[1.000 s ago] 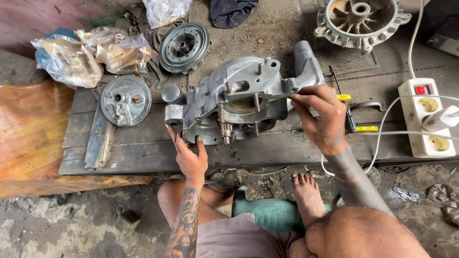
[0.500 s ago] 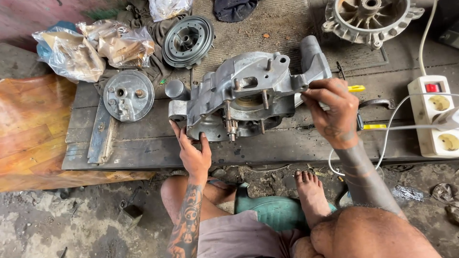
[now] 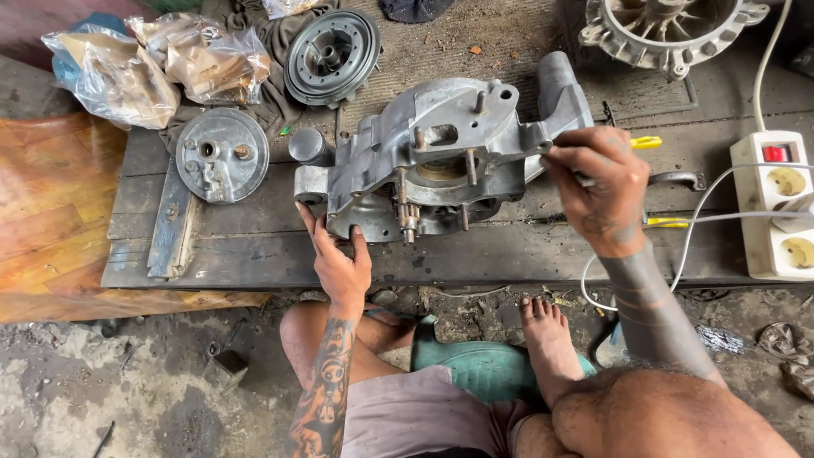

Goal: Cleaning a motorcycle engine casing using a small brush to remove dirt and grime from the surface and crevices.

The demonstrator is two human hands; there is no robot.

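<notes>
On dark wooden planks (image 3: pixel 254 246) at ground level: grey metal engine casing (image 3: pixel 441 157), studs pointing up. Left hand (image 3: pixel 337 263) pressed against casing's near lower edge, fingers spread and open, bracing rather than gripping. Right hand (image 3: pixel 593 182) clenched at casing's right end, fingers curled around something thin; object itself mostly hidden under knuckles, not identifiable. Yellow-tipped tool (image 3: pixel 646 142) poking out just beyond that hand; whether held or merely lying there, cannot tell.

Hard to make out: inside of casing, shadowed; contents of crumpled plastic bags (image 3: pixel 127 68) at upper left. Finned round housing (image 3: pixel 670 30) cut off by top edge; white power strip (image 3: pixel 776 203) cut off at right. Round grey cover plate (image 3: pixel 222 154) left of casing, ribbed pulley wheel (image 3: pixel 331 55) behind it, both apart from hands. Bare foot (image 3: pixel 547 343) below plank edge, partly over green boot (image 3: pixel 483 366).

Compared with half a second ago: casing in same spot, left hand still braced at same lower edge, right hand still closed at same end; view shifted only slightly downward, trimming more of finned housing.
</notes>
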